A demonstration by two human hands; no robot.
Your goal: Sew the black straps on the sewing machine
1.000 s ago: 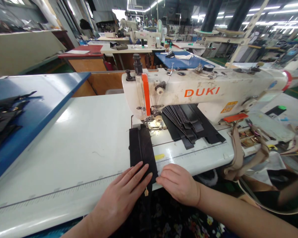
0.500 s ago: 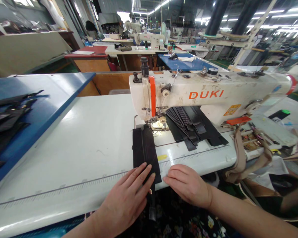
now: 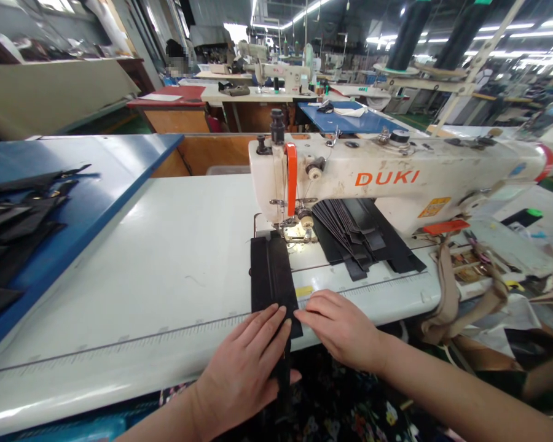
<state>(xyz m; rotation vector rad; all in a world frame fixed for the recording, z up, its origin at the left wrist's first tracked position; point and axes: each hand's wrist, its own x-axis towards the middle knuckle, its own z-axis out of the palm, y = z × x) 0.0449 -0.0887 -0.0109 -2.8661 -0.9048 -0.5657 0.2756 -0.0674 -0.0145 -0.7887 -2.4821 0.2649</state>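
A flat black leather piece (image 3: 273, 276) lies on the white sewing table (image 3: 120, 276), its far end under the presser foot (image 3: 299, 230) of a DUKI sewing machine (image 3: 396, 178). My left hand (image 3: 244, 362) rests flat on its near end, fingers spread. A dark strap (image 3: 283, 380) hangs from that end over the table's front edge. My right hand (image 3: 341, 325) lies on the table, its fingertips against the piece's right edge. A stack of black leather strips (image 3: 354, 236) sits behind the needle area, under the machine's arm.
A blue-topped side table (image 3: 96, 159) with black leather pieces (image 3: 13, 239) stands to the left. Beige straps (image 3: 447, 294) hang off the right table edge. Other sewing stations and a person (image 3: 177, 58) stand at the back.
The whole view has drifted, so the machine sits further right in frame. My right hand has slid farther onto the table, along the leather's edge. The leather stays under the foot.
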